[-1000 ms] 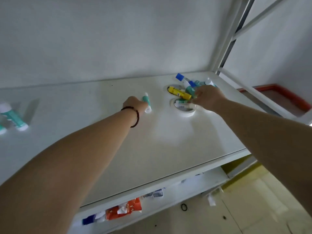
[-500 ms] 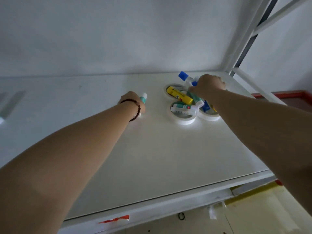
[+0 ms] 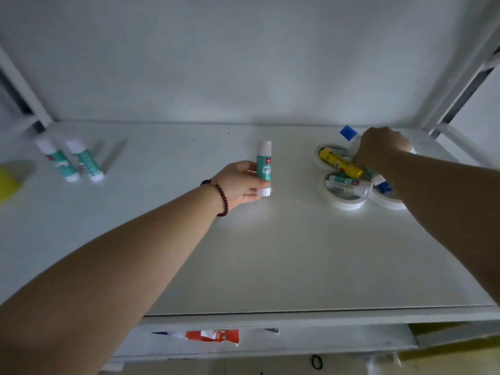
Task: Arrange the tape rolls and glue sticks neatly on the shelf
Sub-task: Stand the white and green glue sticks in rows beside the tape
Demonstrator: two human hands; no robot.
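Observation:
My left hand (image 3: 239, 182) grips a green-and-white glue stick (image 3: 264, 167), held upright in the middle of the white shelf (image 3: 270, 253). Two more green glue sticks (image 3: 73, 161) stand side by side at the far left. At the right lies a pile: white tape rolls (image 3: 345, 203) with a yellow glue stick (image 3: 341, 163), a green one (image 3: 343, 180) and a blue-capped one (image 3: 349, 132) lying across them. My right hand (image 3: 381, 147) is down in this pile with fingers closed around something; what it grips is hidden.
A yellow object (image 3: 6, 185) shows at the left edge. White frame posts (image 3: 446, 85) rise at both back corners. A lower shelf holds an orange-and-white packet (image 3: 212, 335). A wall closes the back.
My left hand has stood its glue stick upright and drawn it toward the middle. The view has swung left, bringing the two standing glue sticks into sight. My right hand stays in the pile.

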